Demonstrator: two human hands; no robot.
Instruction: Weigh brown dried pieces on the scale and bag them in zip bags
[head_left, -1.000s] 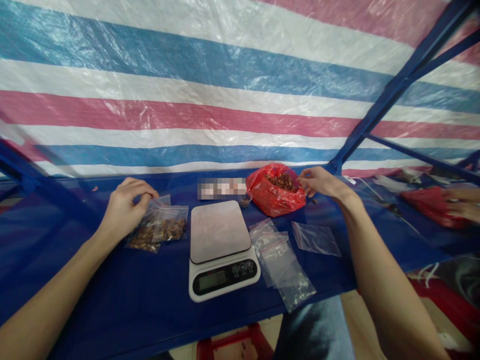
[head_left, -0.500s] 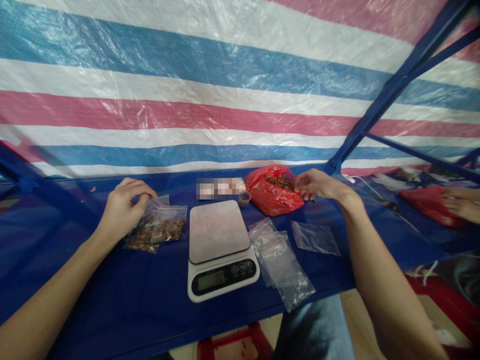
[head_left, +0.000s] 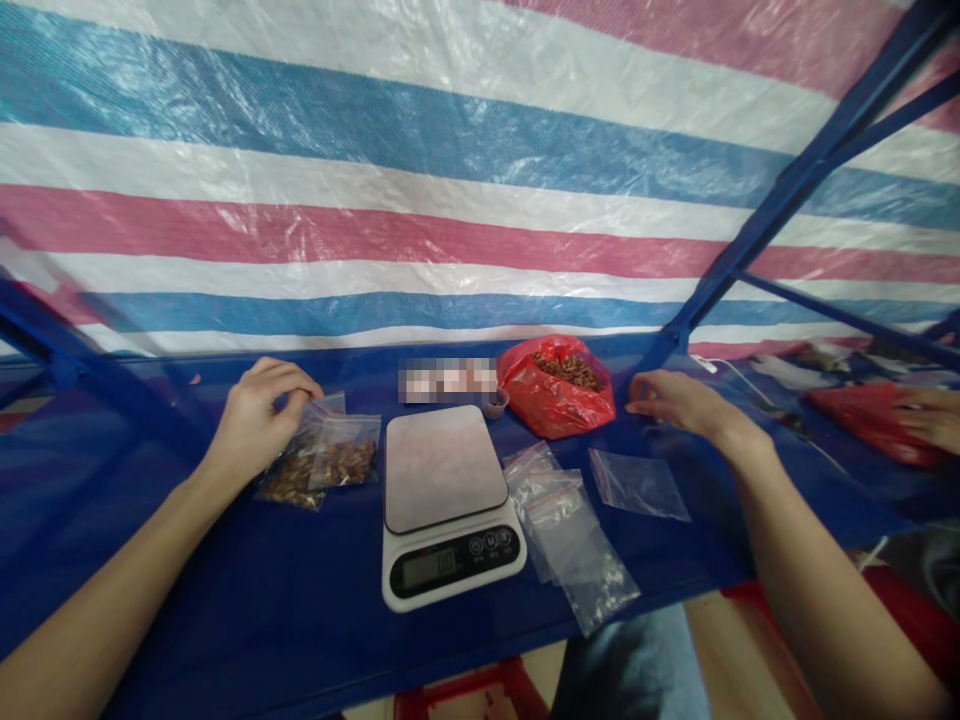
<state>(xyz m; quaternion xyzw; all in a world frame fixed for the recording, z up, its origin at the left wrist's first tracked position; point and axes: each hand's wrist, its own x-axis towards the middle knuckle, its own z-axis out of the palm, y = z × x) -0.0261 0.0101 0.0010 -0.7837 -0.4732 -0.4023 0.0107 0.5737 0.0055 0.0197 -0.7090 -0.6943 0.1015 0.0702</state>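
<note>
My left hand (head_left: pixel 255 417) rests with curled fingers on the top of small clear zip bags filled with brown pieces (head_left: pixel 322 462), pinching one bag's upper edge. My right hand (head_left: pixel 675 400) lies low on the blue table (head_left: pixel 225 580) just right of a red plastic bag (head_left: pixel 555 390) of brown pieces, fingers stretched toward it, holding nothing that I can see. A white kitchen scale (head_left: pixel 446 505) stands between my hands. Empty clear zip bags (head_left: pixel 570 530) lie right of the scale, with one more empty bag (head_left: pixel 637 483) below my right hand.
A small cup (head_left: pixel 494 403) sits behind the scale beside the red bag. A striped tarp (head_left: pixel 450 200) hangs behind the table, with a blue metal frame (head_left: pixel 780 200) at right. Another person's hand (head_left: pixel 926 415) rests on a red bag at far right.
My right hand has left the red bag's mouth and dropped right onto the table with its fingers straightened. My left hand has stayed on the filled bags.
</note>
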